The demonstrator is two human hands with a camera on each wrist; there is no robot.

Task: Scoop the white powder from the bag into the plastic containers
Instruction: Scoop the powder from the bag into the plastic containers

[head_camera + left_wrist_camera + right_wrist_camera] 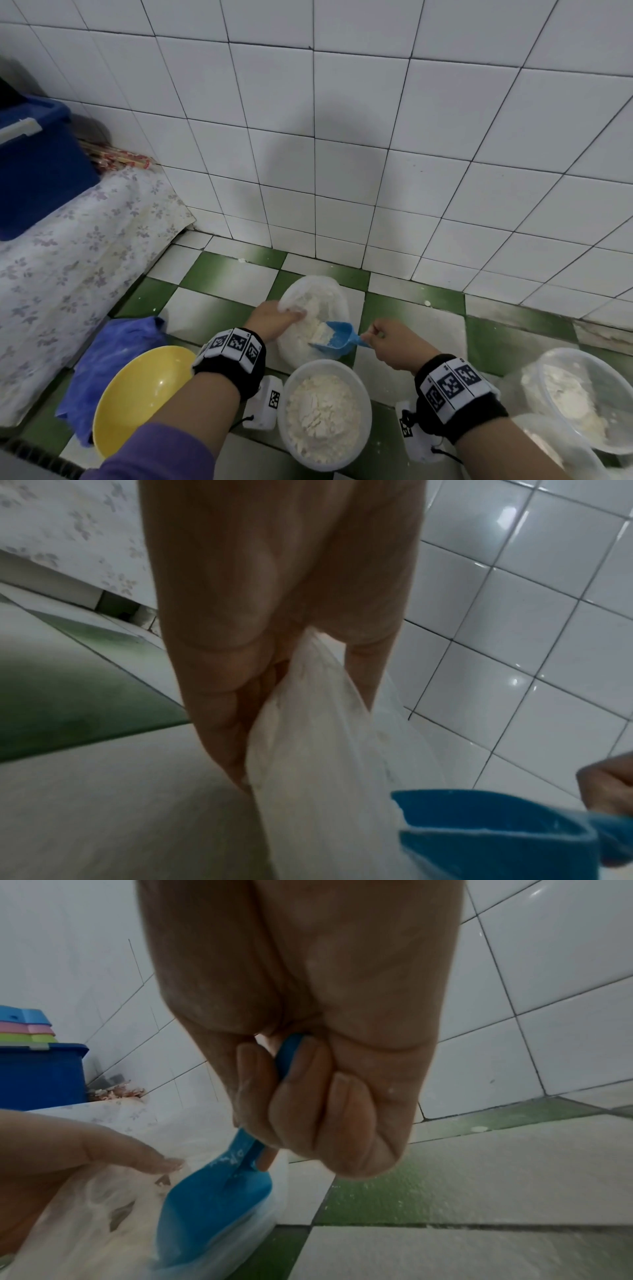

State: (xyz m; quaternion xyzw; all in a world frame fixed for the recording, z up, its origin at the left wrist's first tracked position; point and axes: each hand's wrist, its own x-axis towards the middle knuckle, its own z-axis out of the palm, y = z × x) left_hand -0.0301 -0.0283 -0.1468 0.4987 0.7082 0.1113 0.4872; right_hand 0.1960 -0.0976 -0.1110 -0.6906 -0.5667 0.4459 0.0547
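A clear plastic bag (322, 298) of white powder stands on the tiled floor by the wall. My left hand (274, 320) grips its near-left rim (308, 696), holding the mouth wide. My right hand (390, 337) pinches the handle of a blue scoop (337, 337), its fingers curled round the handle (287, 1053). The scoop's bowl (219, 1191) sits inside the bag's mouth with powder on it. A round plastic container (323, 414) heaped with powder stands just in front of the bag. Another plastic container (582, 394) with powder stands at the right.
An empty yellow bowl (137, 394) and a blue cloth (109, 353) lie at the left front. A floral-covered platform (61, 267) carries a dark blue bin (37, 164). White tiled wall (376, 137) rises close behind the bag. Another clear container (555, 448) overlaps the right one.
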